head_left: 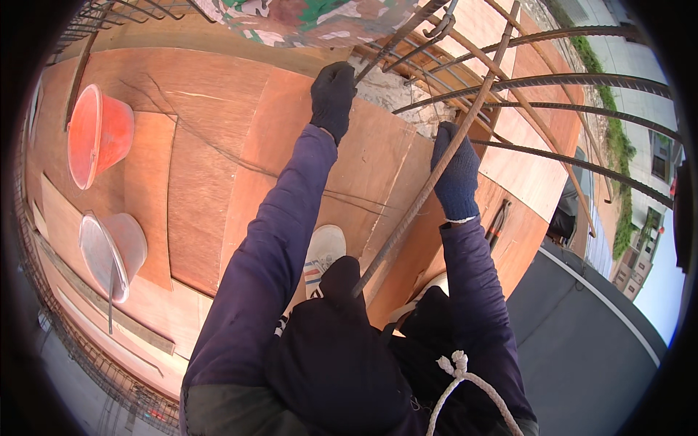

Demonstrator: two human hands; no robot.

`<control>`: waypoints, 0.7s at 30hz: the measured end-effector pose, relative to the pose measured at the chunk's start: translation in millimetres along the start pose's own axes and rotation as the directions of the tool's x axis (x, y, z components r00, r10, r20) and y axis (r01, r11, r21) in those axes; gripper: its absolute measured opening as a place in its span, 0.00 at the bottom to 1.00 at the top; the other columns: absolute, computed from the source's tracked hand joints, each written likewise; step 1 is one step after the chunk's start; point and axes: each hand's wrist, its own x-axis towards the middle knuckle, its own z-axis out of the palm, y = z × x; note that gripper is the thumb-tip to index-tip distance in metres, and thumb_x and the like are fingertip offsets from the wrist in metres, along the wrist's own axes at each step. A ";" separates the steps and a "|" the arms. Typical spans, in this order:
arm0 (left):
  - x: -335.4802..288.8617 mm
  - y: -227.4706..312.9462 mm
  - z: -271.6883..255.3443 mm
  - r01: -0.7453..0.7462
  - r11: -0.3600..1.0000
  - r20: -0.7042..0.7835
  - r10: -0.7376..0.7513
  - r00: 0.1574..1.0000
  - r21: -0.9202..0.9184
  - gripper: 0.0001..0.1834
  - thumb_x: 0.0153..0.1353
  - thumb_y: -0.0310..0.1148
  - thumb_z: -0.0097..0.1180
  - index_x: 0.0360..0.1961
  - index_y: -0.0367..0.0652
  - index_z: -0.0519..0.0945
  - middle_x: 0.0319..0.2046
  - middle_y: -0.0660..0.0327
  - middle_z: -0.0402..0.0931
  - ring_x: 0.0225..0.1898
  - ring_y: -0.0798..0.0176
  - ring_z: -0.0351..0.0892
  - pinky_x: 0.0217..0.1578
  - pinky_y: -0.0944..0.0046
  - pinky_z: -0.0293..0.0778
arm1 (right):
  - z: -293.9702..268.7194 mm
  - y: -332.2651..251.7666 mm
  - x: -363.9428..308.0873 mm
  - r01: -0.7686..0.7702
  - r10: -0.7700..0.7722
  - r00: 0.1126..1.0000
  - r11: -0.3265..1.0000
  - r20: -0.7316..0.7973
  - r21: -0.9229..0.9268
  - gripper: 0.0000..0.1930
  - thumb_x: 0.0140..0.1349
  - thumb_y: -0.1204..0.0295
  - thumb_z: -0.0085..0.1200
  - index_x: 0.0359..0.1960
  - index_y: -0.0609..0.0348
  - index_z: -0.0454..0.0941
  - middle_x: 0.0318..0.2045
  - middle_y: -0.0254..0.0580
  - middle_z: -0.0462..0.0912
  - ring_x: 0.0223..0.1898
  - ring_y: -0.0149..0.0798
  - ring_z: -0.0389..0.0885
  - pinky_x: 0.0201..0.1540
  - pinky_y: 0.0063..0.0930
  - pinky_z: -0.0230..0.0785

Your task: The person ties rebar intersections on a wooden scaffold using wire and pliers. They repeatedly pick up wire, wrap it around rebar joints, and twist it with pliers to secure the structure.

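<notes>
My left hand [333, 100], in a dark knit glove, is closed above the plywood sheets [291, 138]. A dark ribbed rebar [401, 35] comes down to its finger side; whether the fingers grip it is hidden. In a dark blue glove, my right hand [458, 178] is curled by the reinforcement. A long rusty rebar [418, 200] slants across in front of it and hides part of its fingers, so what they hold cannot be made out. Thin wire [435, 91] shows among the bars. Between the hands lies rough grey concrete [392, 91].
A red bucket [102, 138] and a whitish bucket [113, 254] lie tipped at left. Several rebars [567, 83] project to the right. A pliers-like tool [499, 224] rests beside my right forearm. Camouflage cloth [305, 18] hangs at the top. A dark lower surface [574, 327] lies beyond the plywood edge.
</notes>
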 end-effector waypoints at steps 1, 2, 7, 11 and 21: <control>11.0 0.4 0.6 -0.003 0.999 0.015 0.002 1.000 0.042 0.15 0.67 0.37 0.62 0.48 0.39 0.84 0.35 0.64 0.80 0.37 0.68 0.78 0.36 0.64 0.75 | 2.7 -1.3 2.1 0.029 -0.029 1.000 1.000 -0.007 0.010 0.09 0.74 0.70 0.55 0.46 0.62 0.82 0.40 0.55 0.87 0.43 0.51 0.89 0.46 0.37 0.78; 23.0 1.8 2.1 -0.023 0.997 0.044 0.020 0.999 0.075 0.15 0.67 0.38 0.62 0.47 0.38 0.85 0.35 0.65 0.80 0.36 0.67 0.78 0.37 0.63 0.74 | 5.2 -3.0 4.1 0.011 -0.011 1.000 1.000 0.005 -0.012 0.09 0.74 0.70 0.55 0.46 0.62 0.82 0.40 0.55 0.87 0.43 0.53 0.89 0.45 0.39 0.79; 72.3 -1.7 21.6 0.078 0.915 0.141 -0.145 0.979 0.396 0.18 0.72 0.43 0.59 0.53 0.42 0.84 0.39 0.64 0.83 0.39 0.69 0.78 0.41 0.66 0.73 | 11.7 -8.9 13.9 0.048 -0.051 0.998 0.994 -0.026 -0.099 0.08 0.73 0.69 0.57 0.47 0.59 0.82 0.39 0.54 0.88 0.42 0.56 0.89 0.43 0.42 0.80; 99.0 -31.8 12.3 -0.115 0.891 0.177 0.039 0.983 0.439 0.16 0.72 0.44 0.58 0.49 0.42 0.84 0.37 0.62 0.84 0.37 0.67 0.79 0.40 0.65 0.73 | 13.4 -5.9 20.7 0.093 -0.093 0.996 0.977 0.010 -0.193 0.07 0.73 0.69 0.57 0.47 0.56 0.81 0.38 0.54 0.87 0.41 0.59 0.88 0.41 0.43 0.80; 143.1 -88.8 -3.9 -0.547 0.649 0.482 0.300 0.823 0.529 0.16 0.77 0.38 0.48 0.52 0.42 0.83 0.39 0.58 0.85 0.38 0.64 0.82 0.39 0.65 0.74 | -1.9 -5.8 38.0 0.288 -0.262 0.957 0.894 0.122 -0.342 0.08 0.71 0.70 0.56 0.48 0.55 0.80 0.41 0.53 0.87 0.42 0.56 0.88 0.41 0.46 0.81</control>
